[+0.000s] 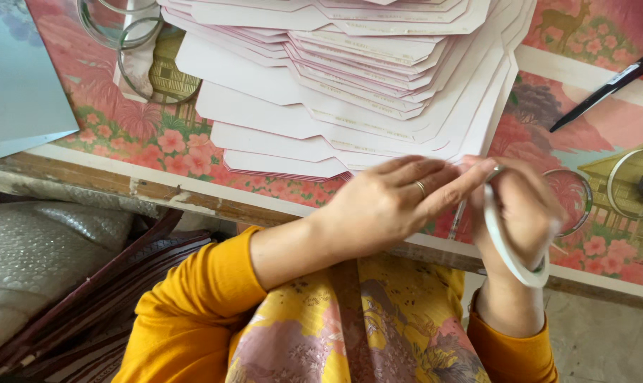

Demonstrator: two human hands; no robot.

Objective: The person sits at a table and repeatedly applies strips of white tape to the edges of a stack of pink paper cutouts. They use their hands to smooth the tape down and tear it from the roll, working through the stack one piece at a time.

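Grip, right hand [517, 213]: fingers curled together around a thin white roll of tape [507, 245], which loops over the hand and hangs below the palm; the grip is clamped on it.
Grip, left hand [399, 198]: fingers stretched out flat toward the right hand, fingertips meeting the right hand's fingertips at the top of the tape roll; whether they pinch the tape end cannot be told. A ring [421, 187] sits on one finger.
Tape roll position: held in the air over the near edge of the table [194, 202], just in front of the card stack.
Card stack [350, 78]: many pale pink-white cut cards fanned out in overlapping layers, lying on the table just beyond both hands; the left hand's fingers are over its near edge.
Table cover [144, 135]: a sheet with pink flowers, trees and a building scene.
Black pen [605, 89]: lying slanted on the table to the upper right, well apart from the hands.
Clear rings, left [147, 67]: thin see-through hoops lying by the far left corner of the card stack.
Clear rings, right [584, 202]: one hoop just beside the right hand, another nearer the right edge.
Blue sheet [16, 78]: flat at the far left of the table.
Sleeves [194, 305]: mustard yellow, on both arms.
Lap [350, 333]: yellow and pink flowered cloth below the hands.
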